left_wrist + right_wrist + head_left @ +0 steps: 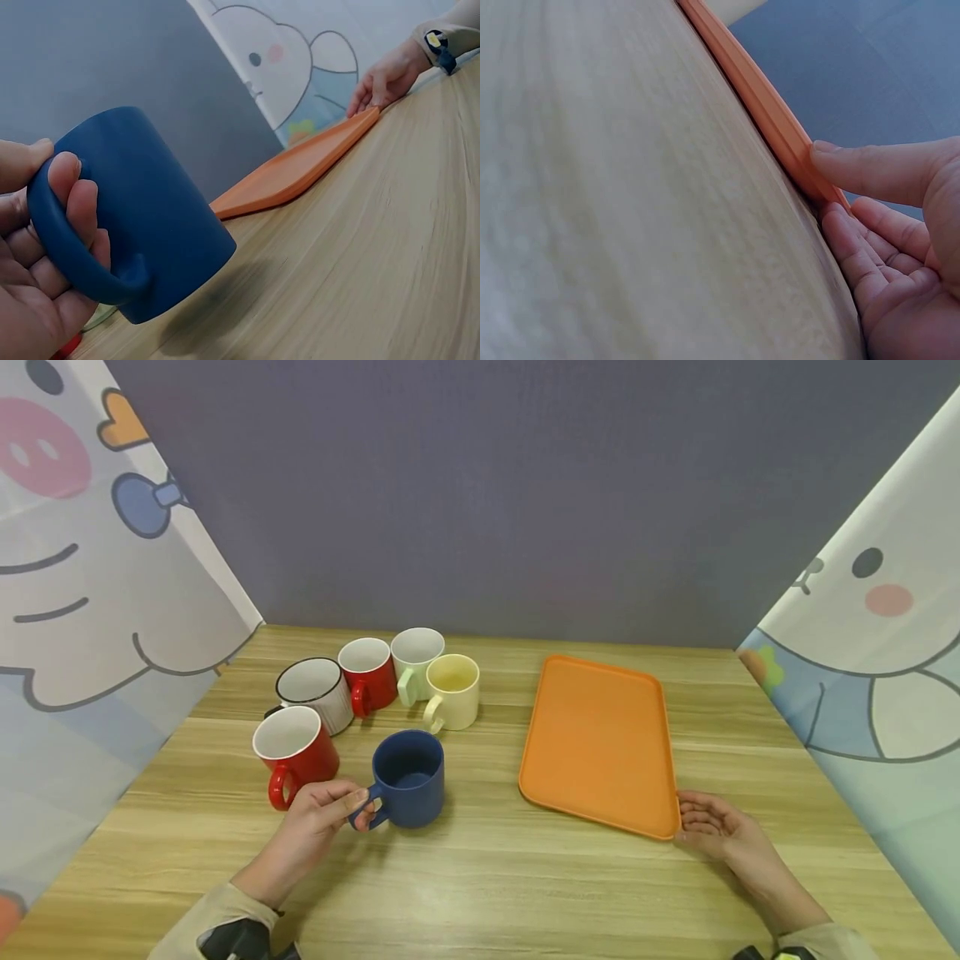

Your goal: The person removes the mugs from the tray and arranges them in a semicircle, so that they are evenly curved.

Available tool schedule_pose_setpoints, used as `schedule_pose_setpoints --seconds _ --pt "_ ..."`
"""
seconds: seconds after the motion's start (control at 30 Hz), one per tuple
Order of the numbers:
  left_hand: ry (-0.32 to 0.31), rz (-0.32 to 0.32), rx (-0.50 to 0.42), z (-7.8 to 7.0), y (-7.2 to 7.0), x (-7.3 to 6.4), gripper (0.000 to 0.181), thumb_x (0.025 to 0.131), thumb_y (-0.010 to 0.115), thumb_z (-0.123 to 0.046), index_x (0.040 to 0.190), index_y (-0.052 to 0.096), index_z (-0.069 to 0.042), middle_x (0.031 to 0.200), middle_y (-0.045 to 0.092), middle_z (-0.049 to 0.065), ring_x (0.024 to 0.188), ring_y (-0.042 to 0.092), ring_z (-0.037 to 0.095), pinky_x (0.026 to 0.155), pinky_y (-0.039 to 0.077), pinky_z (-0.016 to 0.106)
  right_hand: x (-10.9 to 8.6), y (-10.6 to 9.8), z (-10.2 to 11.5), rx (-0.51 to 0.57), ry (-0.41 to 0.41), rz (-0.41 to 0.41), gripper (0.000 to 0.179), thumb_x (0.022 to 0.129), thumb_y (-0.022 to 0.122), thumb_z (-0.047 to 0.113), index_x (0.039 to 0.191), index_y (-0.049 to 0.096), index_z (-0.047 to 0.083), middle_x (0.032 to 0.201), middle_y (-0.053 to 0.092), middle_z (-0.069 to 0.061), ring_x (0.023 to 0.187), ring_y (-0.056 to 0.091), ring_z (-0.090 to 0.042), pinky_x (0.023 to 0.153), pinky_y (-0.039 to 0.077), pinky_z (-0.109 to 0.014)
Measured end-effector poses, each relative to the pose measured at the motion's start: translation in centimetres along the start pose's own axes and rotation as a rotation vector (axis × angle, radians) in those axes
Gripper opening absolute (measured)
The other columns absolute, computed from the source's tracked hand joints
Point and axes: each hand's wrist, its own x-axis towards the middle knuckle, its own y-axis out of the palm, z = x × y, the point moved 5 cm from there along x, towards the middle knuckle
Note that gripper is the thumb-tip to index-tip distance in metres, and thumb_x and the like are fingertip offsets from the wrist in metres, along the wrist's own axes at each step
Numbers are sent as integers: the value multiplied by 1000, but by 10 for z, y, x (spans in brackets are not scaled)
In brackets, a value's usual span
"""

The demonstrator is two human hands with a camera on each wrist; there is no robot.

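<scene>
By its handle, my left hand (324,810) grips a dark blue mug (408,781), thumb on top and fingers curled through the loop. In the left wrist view the blue mug (142,217) is upright but tilted, and its shadow falls on the table below it. At the near right corner of a flat orange tray (600,743), my right hand (723,835) holds the rim. The right wrist view has the thumb against the tray's outer edge (769,105) and the fingertips low at the corner, partly hidden behind it. The tray lies on the table.
Left of the blue mug stands a red mug (303,752). Behind are a white black-rimmed mug (318,697), another red mug (371,672), a pale green mug (416,656) and a yellow mug (456,697). A grey panel (480,502) borders the wooden table's (487,885) back.
</scene>
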Motion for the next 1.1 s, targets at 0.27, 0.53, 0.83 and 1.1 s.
schedule_pose_setpoints --seconds 0.27,0.53,0.83,1.1 --pt "7 -28 -9 1 -15 -15 44 99 41 11 84 73 -16 72 67 -8 72 60 9 74 48 22 1 0 1 21 -25 6 48 85 66 -15 131 51 -10 110 63 -1 95 62 -11 80 53 -20" --pt "61 -50 -13 0 -26 -26 44 101 37 12 88 72 -13 74 66 -7 72 60 8 74 48 21 0 1 2 -8 -8 4 50 85 69 -11 131 49 -13 110 63 -1 94 63 -11 80 53 -21" --pt "87 -155 -84 3 -38 -38 45 100 37 15 89 73 -9 76 68 -3 68 63 8 70 53 21 -2 1 2 -12 -4 13 50 85 69 -10 131 49 -13 110 63 -1 95 63 -11 81 54 -21" --pt "81 -284 -98 6 -47 -48 42 99 39 15 88 74 -4 78 69 1 65 64 10 72 51 21 0 0 2 -10 -11 17 49 86 68 -11 132 49 -11 110 63 0 95 63 -10 81 53 -21"
